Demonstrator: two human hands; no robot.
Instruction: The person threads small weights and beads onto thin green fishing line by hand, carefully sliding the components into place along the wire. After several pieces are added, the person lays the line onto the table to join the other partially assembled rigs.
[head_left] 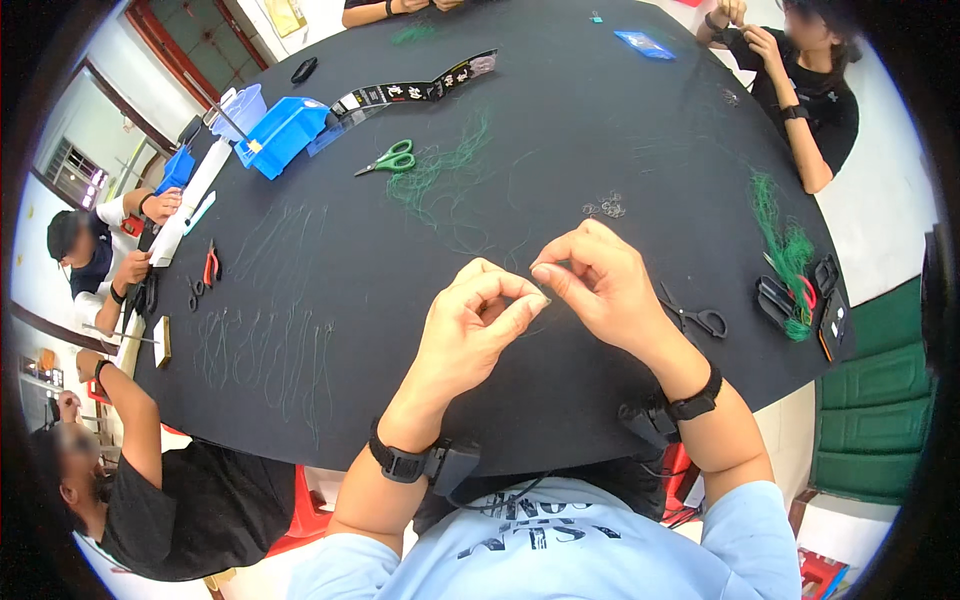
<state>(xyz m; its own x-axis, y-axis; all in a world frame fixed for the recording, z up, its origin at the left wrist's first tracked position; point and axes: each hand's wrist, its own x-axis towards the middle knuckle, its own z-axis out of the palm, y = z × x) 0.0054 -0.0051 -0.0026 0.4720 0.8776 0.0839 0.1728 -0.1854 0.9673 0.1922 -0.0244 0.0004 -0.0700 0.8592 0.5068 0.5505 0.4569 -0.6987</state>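
Note:
Above the near middle of the black table, my left hand [474, 325] is closed, thumb and forefinger pinched on something too small to make out. Close beside it, a little farther right, my right hand [605, 290] pinches too, with a faint thin green thread at its fingertips. The two hands are slightly apart. Just beyond my right hand lies a small heap of metal hooks [607, 206]. A loose tangle of green thread [440, 180] spreads beyond my left hand, with green-handled scissors [390, 160] at its edge. Black scissors [695, 315] lie beside my right wrist.
Cut threads [265, 345] lie in rows at left, near red-handled pliers [211, 263]. A blue bin [282, 135] stands at the far left. On the right, a green thread bundle [783, 240] rests against black cases [775, 300]. Other people sit around the table [560, 130].

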